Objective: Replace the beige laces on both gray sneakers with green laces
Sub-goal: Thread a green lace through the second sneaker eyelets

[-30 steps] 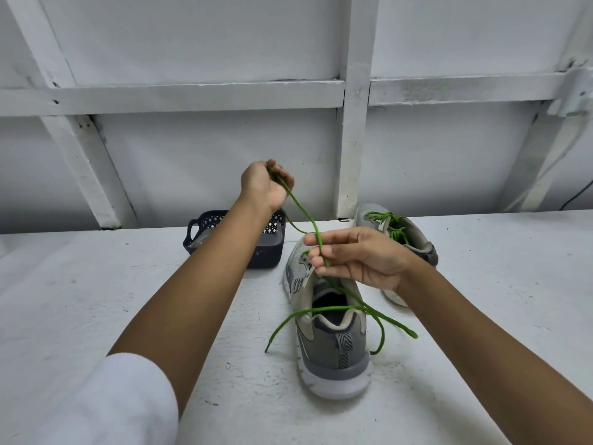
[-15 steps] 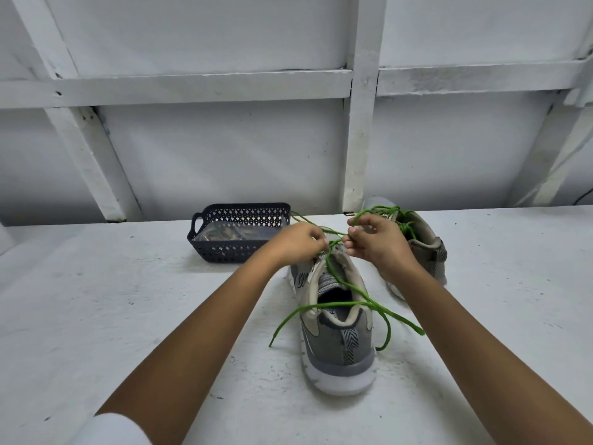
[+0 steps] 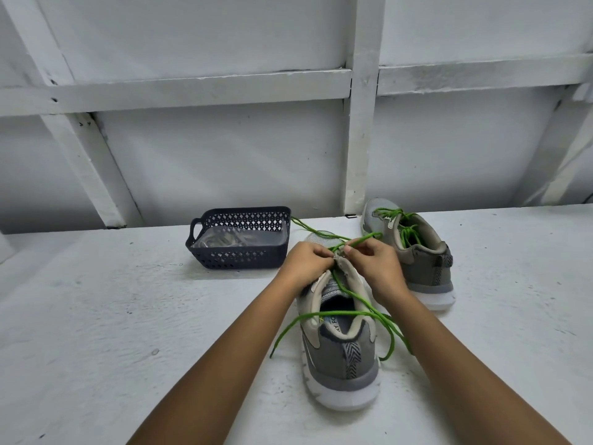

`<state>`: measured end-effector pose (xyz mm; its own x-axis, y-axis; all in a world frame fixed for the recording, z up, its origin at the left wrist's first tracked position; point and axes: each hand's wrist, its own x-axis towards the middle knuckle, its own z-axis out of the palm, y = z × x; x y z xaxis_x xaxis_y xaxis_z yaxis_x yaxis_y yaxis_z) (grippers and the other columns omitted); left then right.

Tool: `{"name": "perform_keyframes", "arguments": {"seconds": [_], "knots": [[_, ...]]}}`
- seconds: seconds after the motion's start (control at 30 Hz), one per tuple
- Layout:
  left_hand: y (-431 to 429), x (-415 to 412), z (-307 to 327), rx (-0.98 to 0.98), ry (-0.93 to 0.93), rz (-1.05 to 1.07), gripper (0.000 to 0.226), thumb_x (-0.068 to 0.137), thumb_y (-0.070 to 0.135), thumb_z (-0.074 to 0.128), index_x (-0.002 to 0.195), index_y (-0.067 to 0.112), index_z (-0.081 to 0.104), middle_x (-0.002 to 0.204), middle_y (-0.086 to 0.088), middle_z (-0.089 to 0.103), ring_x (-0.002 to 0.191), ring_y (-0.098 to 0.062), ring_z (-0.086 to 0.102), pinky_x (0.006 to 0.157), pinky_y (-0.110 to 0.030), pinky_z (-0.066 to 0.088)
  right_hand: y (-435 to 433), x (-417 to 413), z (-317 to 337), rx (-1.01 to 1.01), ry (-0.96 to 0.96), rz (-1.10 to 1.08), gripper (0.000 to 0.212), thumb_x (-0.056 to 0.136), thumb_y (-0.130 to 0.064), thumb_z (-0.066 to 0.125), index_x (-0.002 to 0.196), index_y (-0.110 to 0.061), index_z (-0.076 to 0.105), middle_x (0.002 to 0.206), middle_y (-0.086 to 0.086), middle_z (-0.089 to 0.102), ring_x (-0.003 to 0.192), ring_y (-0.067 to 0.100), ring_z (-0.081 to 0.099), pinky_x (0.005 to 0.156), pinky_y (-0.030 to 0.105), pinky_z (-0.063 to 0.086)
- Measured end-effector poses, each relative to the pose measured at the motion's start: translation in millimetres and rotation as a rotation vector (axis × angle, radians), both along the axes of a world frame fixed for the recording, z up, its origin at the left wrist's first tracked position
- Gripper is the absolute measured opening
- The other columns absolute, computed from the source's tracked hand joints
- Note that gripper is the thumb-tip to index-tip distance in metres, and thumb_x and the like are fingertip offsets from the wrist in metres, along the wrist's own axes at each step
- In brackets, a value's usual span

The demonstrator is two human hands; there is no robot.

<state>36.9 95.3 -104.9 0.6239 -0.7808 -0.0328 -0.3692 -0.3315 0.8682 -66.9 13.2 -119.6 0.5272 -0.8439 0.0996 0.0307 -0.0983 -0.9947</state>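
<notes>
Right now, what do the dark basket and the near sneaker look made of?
Basket: likely molded plastic, matte navy; its walls show a regular cutout lattice. Near sneaker: heel looks like gray suede or fabric, dull, no shine, over a white, probably foam, sole.

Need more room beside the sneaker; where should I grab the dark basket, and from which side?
Take the loop handle on the basket's left end, coming from the left. It juts out, and that side is free; the green lace trails past the right far corner, near the left hand and right hand. Keep it level, probably: beige laces lie loose inside.
</notes>
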Motion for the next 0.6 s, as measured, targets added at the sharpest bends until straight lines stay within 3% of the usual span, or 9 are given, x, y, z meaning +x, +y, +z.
{"name": "perform_keyframes", "arguments": {"seconds": [0.1, 0.27, 0.4, 0.5, 0.6], "knots": [[-2.1, -1.0, -3.4, -0.029, 0.037, 0.023, 0.015, 0.082, 0.008, 0.065, 0.094, 0.008, 0.074, 0.09, -0.01, 0.072, 0.078, -0.015, 0.06, 0.08, -0.028, 0.05, -1.6, -0.2, -3.1, -0.061, 0.033, -0.022, 0.013, 0.087, -0.003, 0.064, 0.08, -0.013, 0.06, 0.073, 0.006, 0.065, 0.065, 0.014, 0.06, 0.058, 0.021, 0.049], [-4.4, -3.0, -7.3, -0.049, 0.057, 0.02, 0.018, 0.084, 0.01, 0.065, 0.099, 0.009, 0.073, 0.095, -0.008, 0.072, 0.083, -0.011, 0.061, 0.075, -0.021, 0.045, 0.4, 2.8, -6.4, -0.219, 0.142, -0.08, 0.012, 0.082, -0.009, 0.071, 0.081, 0.001, 0.064, 0.082, 0.012, 0.07, 0.08, 0.024, 0.066, 0.074, 0.037, 0.052], [-6.5, -2.5, -8.2, -0.031, 0.044, 0.017, 0.016, 0.084, 0.012, 0.065, 0.098, 0.01, 0.074, 0.096, -0.009, 0.072, 0.083, -0.013, 0.061, 0.078, -0.026, 0.048, 1.4, 1.0, -4.7, -0.218, 0.152, -0.039, 0.011, 0.084, -0.007, 0.068, 0.077, 0.001, 0.065, 0.085, 0.01, 0.069, 0.076, 0.016, 0.061, 0.069, 0.026, 0.048], [-7.5, -2.1, -6.4, 0.017, -0.004, 0.021, 0.012, 0.084, 0.013, 0.064, 0.09, 0.011, 0.074, 0.085, -0.009, 0.071, 0.078, -0.016, 0.059, 0.075, -0.028, 0.047, 3.8, -0.1, -3.3, -0.191, 0.129, 0.028, 0.009, 0.089, -0.005, 0.061, 0.081, -0.004, 0.066, 0.078, 0.009, 0.065, 0.067, 0.009, 0.055, 0.059, 0.013, 0.043], [-7.9, -6.0, -2.6, 0.097, -0.135, 0.01, 0.013, 0.086, 0.012, 0.057, 0.082, 0.012, 0.07, 0.083, -0.009, 0.066, 0.081, -0.023, 0.059, 0.07, -0.026, 0.041, 5.9, 1.3, -2.3, -0.1, 0.079, 0.035, 0.011, 0.091, -0.004, 0.055, 0.083, -0.003, 0.062, 0.07, 0.006, 0.06, 0.064, 0.009, 0.053, 0.056, 0.012, 0.041]]}}
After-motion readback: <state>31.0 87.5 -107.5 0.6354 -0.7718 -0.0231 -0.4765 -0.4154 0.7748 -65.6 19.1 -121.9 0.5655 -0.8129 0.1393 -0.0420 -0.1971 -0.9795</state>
